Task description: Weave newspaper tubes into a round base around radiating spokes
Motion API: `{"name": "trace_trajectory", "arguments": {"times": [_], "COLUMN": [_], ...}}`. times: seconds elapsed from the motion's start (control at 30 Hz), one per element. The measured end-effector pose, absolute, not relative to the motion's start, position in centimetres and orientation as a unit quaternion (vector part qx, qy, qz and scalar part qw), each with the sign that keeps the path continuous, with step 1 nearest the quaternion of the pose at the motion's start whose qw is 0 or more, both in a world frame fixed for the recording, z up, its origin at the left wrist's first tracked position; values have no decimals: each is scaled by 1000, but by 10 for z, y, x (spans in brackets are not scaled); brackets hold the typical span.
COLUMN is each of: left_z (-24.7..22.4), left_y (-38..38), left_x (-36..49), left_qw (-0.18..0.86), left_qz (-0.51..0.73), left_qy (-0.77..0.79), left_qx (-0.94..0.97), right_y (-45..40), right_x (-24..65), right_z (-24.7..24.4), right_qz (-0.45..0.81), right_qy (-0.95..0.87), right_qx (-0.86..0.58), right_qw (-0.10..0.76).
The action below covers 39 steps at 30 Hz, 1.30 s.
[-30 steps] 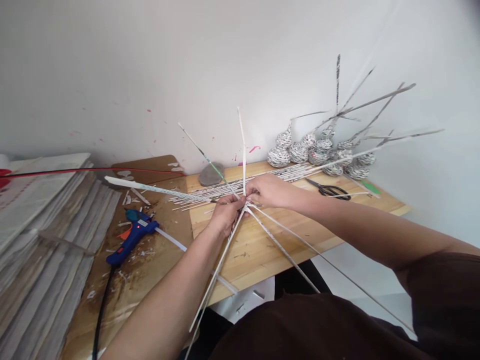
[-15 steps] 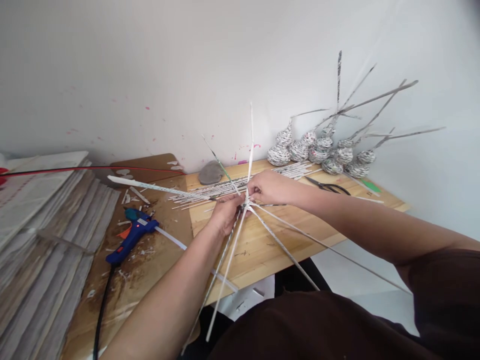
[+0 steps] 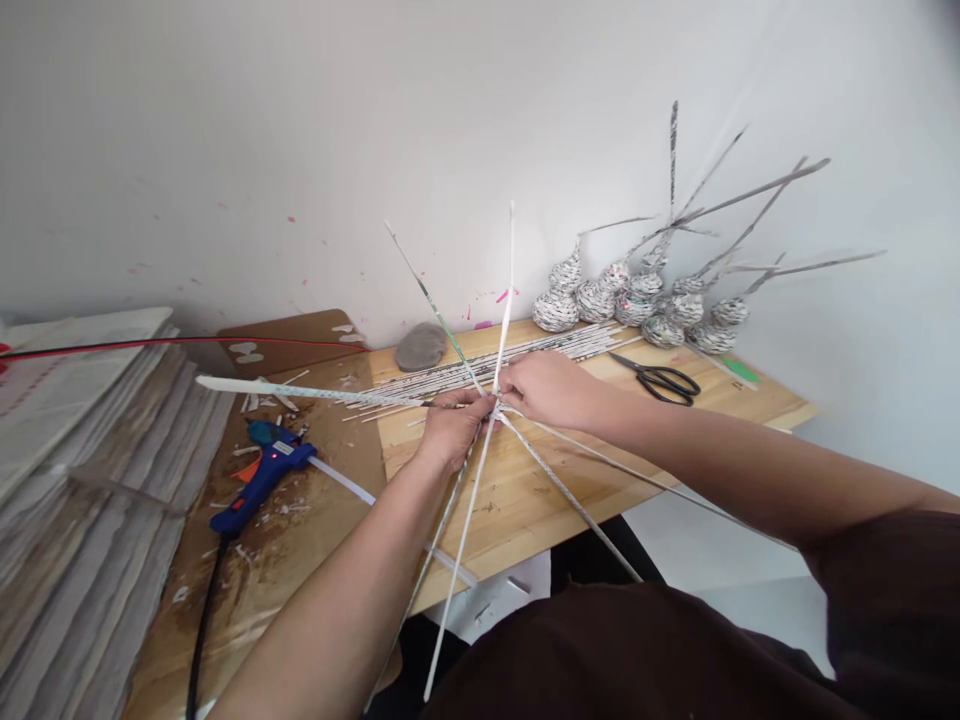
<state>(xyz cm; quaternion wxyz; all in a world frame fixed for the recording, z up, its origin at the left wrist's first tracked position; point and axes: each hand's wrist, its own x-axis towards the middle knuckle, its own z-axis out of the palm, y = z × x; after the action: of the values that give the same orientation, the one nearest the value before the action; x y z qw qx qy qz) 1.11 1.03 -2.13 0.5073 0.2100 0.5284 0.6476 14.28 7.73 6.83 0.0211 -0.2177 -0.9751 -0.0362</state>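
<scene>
Several rolled paper sticks [image 3: 559, 485] fan out like spokes from a small woven centre [image 3: 495, 412] between my hands, above the wooden board. My left hand [image 3: 454, 428] is closed on the crossing from the left, thumb on top. From the right, my right hand [image 3: 538, 388] pinches a paper stick close to the centre; its fingertips are partly hidden. One white stick [image 3: 505, 325] points up toward the wall, while another long stick [image 3: 292, 391] reaches out to the left. A few run down toward my lap.
Loose paper sticks [image 3: 585, 343] lie along the back of the board [image 3: 517, 530]. Black-handled scissors [image 3: 664, 382] and woven paper gourds [image 3: 556, 310] are at the right. A blue glue gun [image 3: 262, 480], a grey stone-like lump [image 3: 421, 347] and a newspaper stack [image 3: 82, 520] are leftward.
The spokes have turned slightly: the upper green-marked stick leans further left and the lower white one has swung a little right. Both hands keep hold near the centre.
</scene>
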Motion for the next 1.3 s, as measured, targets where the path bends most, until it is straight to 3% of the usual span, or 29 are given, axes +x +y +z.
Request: {"name": "trace_trajectory", "arguments": {"times": [0.37,0.87,1.07,1.3], "left_z": [-21,-17,-20,-22], "left_y": [11,9,11,11], "left_x": [13,9,10,9], "left_qw": [500,579,522,465], "left_qz": [669,665,696,693], "left_qy": [517,451,472,522], "left_qx": [188,141,141,175], "right_y": [41,31,27,22], "right_x": [143,154,161,180], "right_z": [53,17,16,40], "right_qz": [-56,-45,-18,-7], "right_qy": [-959,-955,-953,-951], "right_qx": [-277,-290,-296,-309], "right_qw": [13,37,58,3]}}
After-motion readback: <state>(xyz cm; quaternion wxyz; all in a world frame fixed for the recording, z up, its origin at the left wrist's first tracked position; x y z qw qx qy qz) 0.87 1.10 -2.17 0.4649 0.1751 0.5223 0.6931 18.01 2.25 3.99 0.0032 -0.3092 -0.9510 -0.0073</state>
